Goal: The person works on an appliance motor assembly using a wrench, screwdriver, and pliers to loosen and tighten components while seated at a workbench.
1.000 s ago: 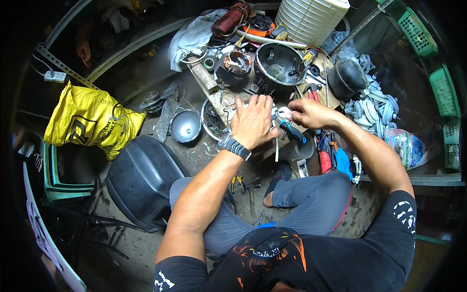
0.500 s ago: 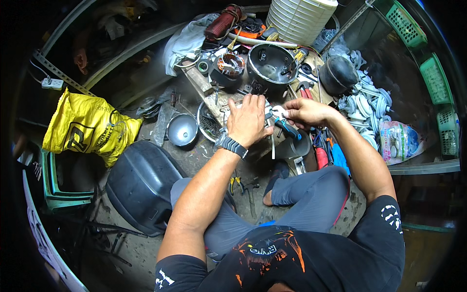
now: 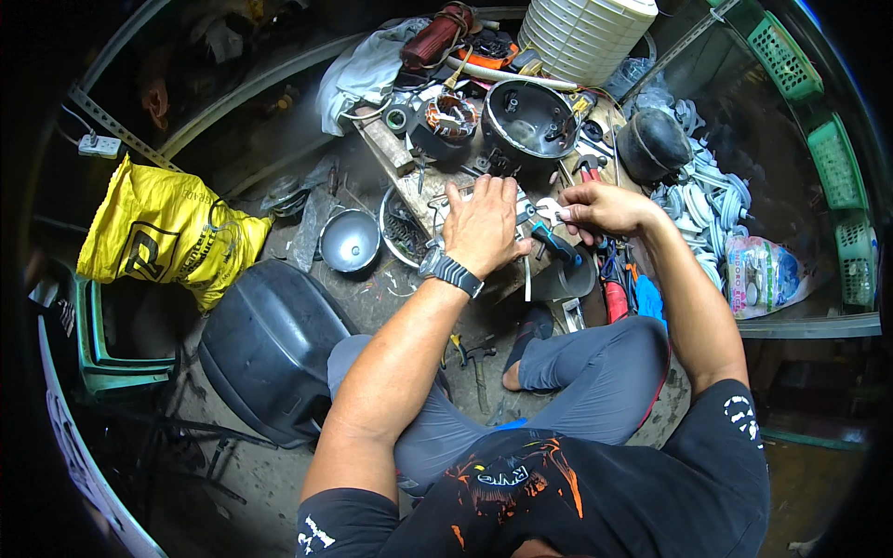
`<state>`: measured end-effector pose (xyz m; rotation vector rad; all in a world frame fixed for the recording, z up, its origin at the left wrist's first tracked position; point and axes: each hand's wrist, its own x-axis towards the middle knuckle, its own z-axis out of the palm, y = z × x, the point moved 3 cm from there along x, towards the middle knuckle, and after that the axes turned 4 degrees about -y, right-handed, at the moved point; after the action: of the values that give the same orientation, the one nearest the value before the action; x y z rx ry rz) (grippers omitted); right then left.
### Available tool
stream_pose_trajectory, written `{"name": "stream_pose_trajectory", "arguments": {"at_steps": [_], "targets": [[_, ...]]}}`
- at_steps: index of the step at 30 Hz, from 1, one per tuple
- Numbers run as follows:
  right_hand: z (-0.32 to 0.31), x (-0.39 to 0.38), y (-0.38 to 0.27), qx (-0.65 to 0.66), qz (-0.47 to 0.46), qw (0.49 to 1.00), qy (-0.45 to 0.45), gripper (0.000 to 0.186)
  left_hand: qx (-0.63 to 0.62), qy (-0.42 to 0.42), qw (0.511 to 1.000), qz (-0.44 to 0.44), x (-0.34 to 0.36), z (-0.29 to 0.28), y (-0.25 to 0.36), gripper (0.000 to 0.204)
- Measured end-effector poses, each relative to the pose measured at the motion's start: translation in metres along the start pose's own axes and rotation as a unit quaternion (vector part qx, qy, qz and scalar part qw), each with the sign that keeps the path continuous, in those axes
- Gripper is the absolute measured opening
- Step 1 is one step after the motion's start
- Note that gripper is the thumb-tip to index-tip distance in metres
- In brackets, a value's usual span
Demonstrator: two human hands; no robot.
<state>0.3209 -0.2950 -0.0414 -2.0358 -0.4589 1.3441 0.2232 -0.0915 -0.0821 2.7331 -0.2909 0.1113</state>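
Note:
My left hand (image 3: 479, 223), with a dark watch at its wrist, lies flat with fingers stretched over a metal part on the low wooden bench (image 3: 406, 186). Most of that part is hidden under the palm. Just right of it, my right hand (image 3: 605, 210) is closed on a silvery wrench (image 3: 549, 212), its jaw end pointing toward the metal part. Below the wrench, a blue-and-black tool handle (image 3: 556, 244) slants over a dark cup-shaped container (image 3: 566, 277). Red-handled pliers (image 3: 589, 167) lie beyond my right hand.
Behind my hands stand a black round housing (image 3: 530, 121) and a copper-wound motor stator (image 3: 450, 119). A black dome (image 3: 654, 144) and heaped pale plastic parts (image 3: 702, 200) are at right. A grey bowl (image 3: 350, 244), yellow sack (image 3: 167, 232) and black case (image 3: 270, 349) are at left.
My right hand and the wrench have shifted slightly right. My left hand stays flat on the metal part. The whole view has moved a little.

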Motion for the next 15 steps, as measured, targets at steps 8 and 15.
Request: {"name": "stream_pose_trajectory", "arguments": {"at_steps": [8,15], "targets": [[0.073,0.000,0.016,0.229,-0.038,0.961,0.152,0.020,0.001,-0.006,1.000,-0.006,0.000,0.000,0.001,0.097],[0.079,0.004,0.020,0.259,-0.048,0.950,0.166,0.022,-0.005,0.016,1.000,0.009,0.001,0.002,-0.003,0.100]]}}
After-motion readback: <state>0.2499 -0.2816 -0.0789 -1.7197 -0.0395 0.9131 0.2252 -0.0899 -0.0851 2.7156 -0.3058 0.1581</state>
